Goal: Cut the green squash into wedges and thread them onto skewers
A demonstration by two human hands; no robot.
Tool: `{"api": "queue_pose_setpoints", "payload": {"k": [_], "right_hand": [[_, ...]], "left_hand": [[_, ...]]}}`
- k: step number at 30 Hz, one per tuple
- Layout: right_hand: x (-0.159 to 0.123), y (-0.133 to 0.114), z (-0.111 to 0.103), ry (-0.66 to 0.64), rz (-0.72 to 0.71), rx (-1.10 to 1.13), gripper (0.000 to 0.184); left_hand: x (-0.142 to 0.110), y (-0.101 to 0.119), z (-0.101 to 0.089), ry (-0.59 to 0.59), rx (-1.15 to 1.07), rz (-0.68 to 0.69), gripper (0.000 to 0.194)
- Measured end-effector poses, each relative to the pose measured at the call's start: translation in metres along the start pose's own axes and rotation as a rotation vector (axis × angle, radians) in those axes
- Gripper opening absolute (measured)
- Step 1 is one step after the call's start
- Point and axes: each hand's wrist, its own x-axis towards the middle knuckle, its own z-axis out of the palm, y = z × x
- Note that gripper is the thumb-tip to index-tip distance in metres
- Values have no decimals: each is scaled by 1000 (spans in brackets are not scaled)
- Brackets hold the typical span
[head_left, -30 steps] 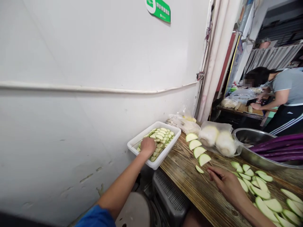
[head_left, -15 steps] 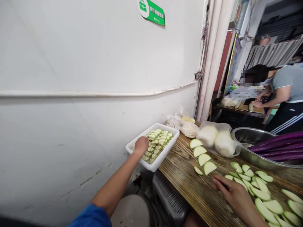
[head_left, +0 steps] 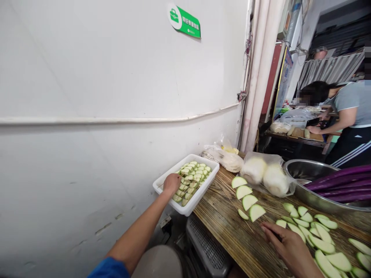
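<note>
My left hand is closed at the near-left side of a white plastic tray, on the end of a skewer among rows of skewered slices. Its fingertips are partly hidden. The slices are pale half-moons with green skin, like zucchini. Over the wooden table, my right hand pinches the near end of a thin skewer that carries several half-moon slices in a line pointing away from me. One small loose slice lies beside that skewer. More cut slices are scattered to the right of my right hand.
Bare thin skewers lie on the wooden table. Behind them are a bag of pale round vegetables and a metal basin of long purple eggplants. A white wall borders the left. Another person works at a far table.
The camera view has tilted slightly, so most things sit a little lower. My left hand has shifted slightly left over the tray. My right hand keeps its pinch on the skewer.
</note>
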Motion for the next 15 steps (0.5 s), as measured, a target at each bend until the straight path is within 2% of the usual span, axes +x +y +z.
{"api": "queue_pose_setpoints", "payload": {"k": [5, 8, 11, 15], "right_hand": [[1, 4, -4, -18, -27, -52, 32], [17, 3, -7, -63, -106, -146, 32], [52, -15, -11, -138, -227, -301, 34], [116, -65, -2, -272, -392, -483, 32]], "left_hand": [[6, 4, -22, 39, -49, 22, 33], [7, 4, -39, 63, -77, 37, 33], [0, -3, -55, 123, -136, 52, 32], [-25, -17, -79, 210, -278, 50, 33]]}}
